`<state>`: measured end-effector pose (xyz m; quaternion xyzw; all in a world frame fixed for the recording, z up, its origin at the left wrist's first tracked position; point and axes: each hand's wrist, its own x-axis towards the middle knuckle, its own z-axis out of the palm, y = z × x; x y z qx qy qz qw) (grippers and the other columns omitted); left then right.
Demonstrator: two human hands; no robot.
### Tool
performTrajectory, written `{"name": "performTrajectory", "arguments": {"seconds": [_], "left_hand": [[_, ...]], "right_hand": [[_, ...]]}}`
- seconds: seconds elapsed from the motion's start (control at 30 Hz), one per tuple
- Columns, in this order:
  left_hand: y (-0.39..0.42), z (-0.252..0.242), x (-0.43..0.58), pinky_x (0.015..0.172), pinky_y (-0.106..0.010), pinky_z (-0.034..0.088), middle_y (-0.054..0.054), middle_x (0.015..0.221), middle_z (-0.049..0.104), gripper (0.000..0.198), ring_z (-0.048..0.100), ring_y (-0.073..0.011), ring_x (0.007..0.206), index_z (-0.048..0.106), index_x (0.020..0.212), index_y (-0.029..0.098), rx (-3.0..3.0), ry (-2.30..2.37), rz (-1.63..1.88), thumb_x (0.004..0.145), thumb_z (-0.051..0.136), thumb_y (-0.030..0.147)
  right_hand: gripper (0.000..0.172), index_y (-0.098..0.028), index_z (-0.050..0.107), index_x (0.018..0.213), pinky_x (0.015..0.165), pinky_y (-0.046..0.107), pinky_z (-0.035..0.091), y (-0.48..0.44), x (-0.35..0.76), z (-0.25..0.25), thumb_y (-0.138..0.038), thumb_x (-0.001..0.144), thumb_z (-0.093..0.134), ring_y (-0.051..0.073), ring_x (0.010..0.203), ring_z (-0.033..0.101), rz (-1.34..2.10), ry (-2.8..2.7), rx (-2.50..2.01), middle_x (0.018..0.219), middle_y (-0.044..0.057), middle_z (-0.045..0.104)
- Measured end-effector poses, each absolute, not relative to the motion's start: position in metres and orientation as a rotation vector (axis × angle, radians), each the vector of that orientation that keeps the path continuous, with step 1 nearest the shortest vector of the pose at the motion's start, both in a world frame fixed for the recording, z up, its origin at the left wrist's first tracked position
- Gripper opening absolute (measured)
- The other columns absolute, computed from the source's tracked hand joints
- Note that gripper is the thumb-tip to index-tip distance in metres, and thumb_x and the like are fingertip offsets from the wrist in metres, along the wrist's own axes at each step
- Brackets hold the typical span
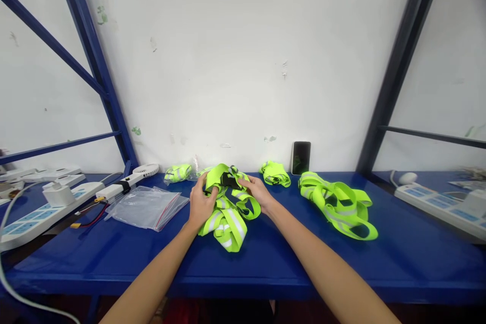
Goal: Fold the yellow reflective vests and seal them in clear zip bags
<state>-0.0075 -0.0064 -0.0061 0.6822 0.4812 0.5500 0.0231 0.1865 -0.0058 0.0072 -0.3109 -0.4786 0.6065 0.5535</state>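
A neon-yellow reflective strap vest [228,212] with silver stripes lies bunched on the blue table [266,263] in front of me. My left hand [201,202] grips its upper left part, fingers curled round the strap. At the vest's upper right, my right hand [258,191] pinches the strap beside a black patch [229,179]. Both hands hold the top of the vest slightly off the table.
A second loose vest [337,205] lies to the right. Two folded vests [178,172] [275,173] sit near the wall, with a dark phone [301,158] leaning there. Clear zip bags [146,206], a white handheld fan [129,179] and power strips [41,210] [440,207] flank the sides.
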Motion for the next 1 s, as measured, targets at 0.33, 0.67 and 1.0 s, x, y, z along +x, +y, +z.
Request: {"name": "performTrajectory", "arguments": {"seconds": [0.33,0.67,1.0], "left_hand": [[-0.023,0.011,0.0,0.088,-0.039,0.041,-0.008,0.102,0.054,0.012,0.053,-0.024,0.1,0.053,0.094,0.02,2.664,1.297,1.658,0.083,0.055,0.025],[-0.002,-0.002,-0.015,0.066,-0.029,0.042,-0.002,0.08,0.055,0.016,0.053,-0.0169,0.07,0.048,0.096,0.019,2.383,1.438,2.079,0.083,0.043,0.012],[-0.013,0.037,-0.028,0.068,-0.031,0.04,-0.001,0.076,0.05,0.015,0.051,-0.0186,0.071,0.04,0.083,0.022,2.214,1.598,2.112,0.074,0.042,0.011]], "right_hand": [[0.052,-0.025,0.055,0.12,0.076,0.032,0.049,-0.004,0.189,0.004,-0.03,0.07,0.068,0.02,0.083,0.062,1.115,-1.224,-0.771,0.094,0.001,0.067],[0.034,-0.023,0.057,0.113,0.066,0.032,0.052,-0.015,0.186,0.016,-0.037,0.082,0.058,0.017,0.066,0.062,1.725,-1.068,-0.571,0.085,0.002,0.069],[0.06,-0.026,0.052,0.127,0.055,0.023,0.045,-0.03,0.194,0.055,-0.024,0.068,0.066,0.013,0.058,0.057,1.315,-1.262,-0.686,0.068,-0.003,0.064]]}}
